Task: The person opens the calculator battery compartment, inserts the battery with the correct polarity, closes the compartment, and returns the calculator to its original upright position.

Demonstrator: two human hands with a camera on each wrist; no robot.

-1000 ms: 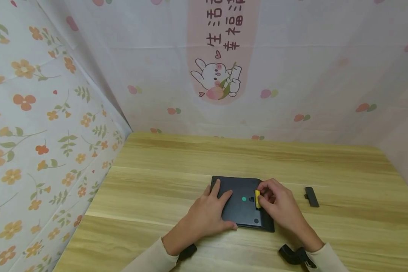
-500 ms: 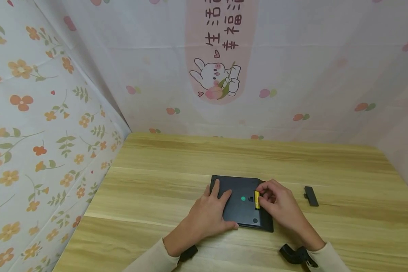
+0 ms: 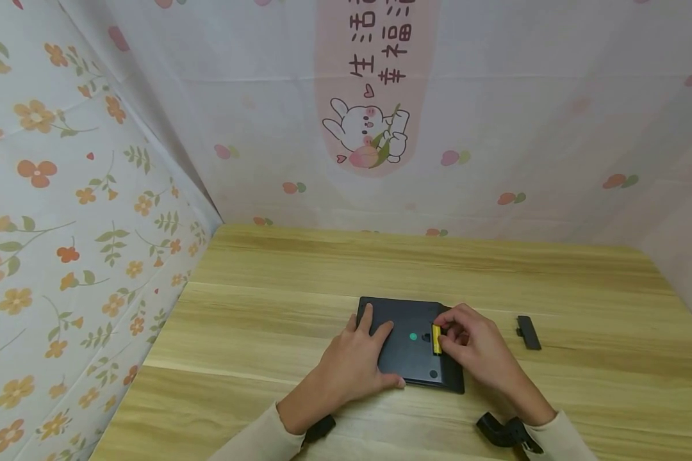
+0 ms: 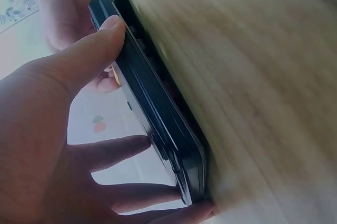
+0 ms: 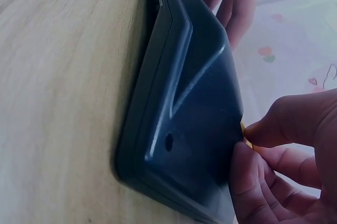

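Observation:
A black calculator [image 3: 403, 358] lies face down on the table; some of its keys show underneath in the left wrist view. My left hand [image 3: 352, 365] rests on its back with spread fingers, the thumb along the near edge. With my right hand [image 3: 477, 346] I pinch a yellow battery [image 3: 436, 339] between thumb and fingers at the battery compartment near the calculator's right end. Only a sliver of the battery [image 5: 247, 133] shows in the right wrist view, so how deep it sits cannot be told.
To the right of the calculator lies a small black battery cover [image 3: 528, 333] with a tab, flat on the wooden table [image 3: 265, 307]. A printed cloth [image 3: 254, 115] hangs behind the table, and a flowered cloth [image 3: 92, 256] hangs at the left.

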